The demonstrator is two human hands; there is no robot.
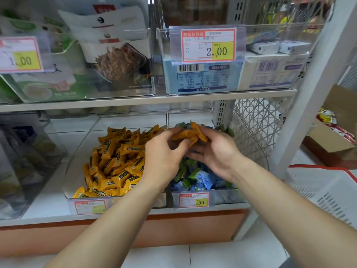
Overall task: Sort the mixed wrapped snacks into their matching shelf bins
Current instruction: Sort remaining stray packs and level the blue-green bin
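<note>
We see a bunch of orange snacks (191, 133) held between two hands. The left hand (164, 153) curls its fingers round the bunch from the left side. The right hand (214, 149) cups it from the right, with the thumb on top. Both hands grip the bunch, and it sits up in the air over the back of the right bin (228, 196), close to the wall it shares with the left bin (77, 147).

The snacks in the bunch are small and long. Their wrappers are orange and crinkly. They are a bit blurry, so we cannot read them.

Under the hands, the right bin is clear and holds blue and green snacks (201, 178). A small price tag (193, 200) on its front says 1.00.

Just beside it, the left bin is clear too. It holds an orange pile (116, 161) of wrapped snacks with dark labels, the same colour as the bunch. It has a tag (89, 206) on its front, but that one is too blurry to read.

Both bins stand on the bottom shelf. On the shelf above are more clear bins with boxes and bags in them. One big tag (208, 45) there says 2.00.

Off to the right we see a white basket (328, 186) with a red rim and a cardboard box (332, 140) on the floor.
</note>
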